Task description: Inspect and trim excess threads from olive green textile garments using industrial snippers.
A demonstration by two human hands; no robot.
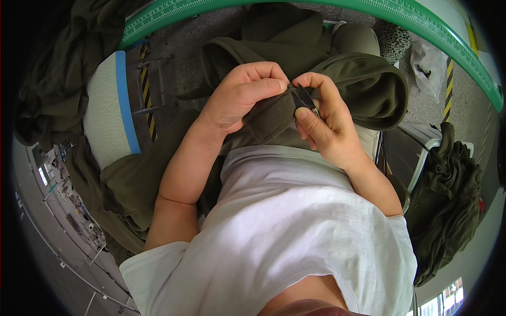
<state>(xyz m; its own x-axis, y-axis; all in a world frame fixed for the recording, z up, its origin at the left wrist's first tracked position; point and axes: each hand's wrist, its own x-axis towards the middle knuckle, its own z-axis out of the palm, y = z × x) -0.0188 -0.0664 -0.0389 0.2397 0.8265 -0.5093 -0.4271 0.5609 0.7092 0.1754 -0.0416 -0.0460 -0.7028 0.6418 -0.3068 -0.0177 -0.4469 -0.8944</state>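
Observation:
An olive-green garment [295, 31] lies across my lap and spreads away from me. My left hand [247, 92] is closed, with thumb and index finger pinching the corner of a flat, stitched olive band [272, 118] of this garment. Small black thread snips [304, 98] are in my right hand [328, 117], held between thumb and fingers. Their blade tips point at the pinched corner, close to the left fingertips. Whether a thread lies between the blades is too small to tell. To the right of the snips a wide, hemmed opening of the cloth [369, 87] gapes.
A green measuring edge [421, 18] curves along the far side. At left stands a pale padded surface with a blue border [126, 102], with more olive cloth [58, 68] beside it. Another olive pile [448, 195] hangs over a metal-framed seat at right. A clear plastic bag [426, 66] hangs far right.

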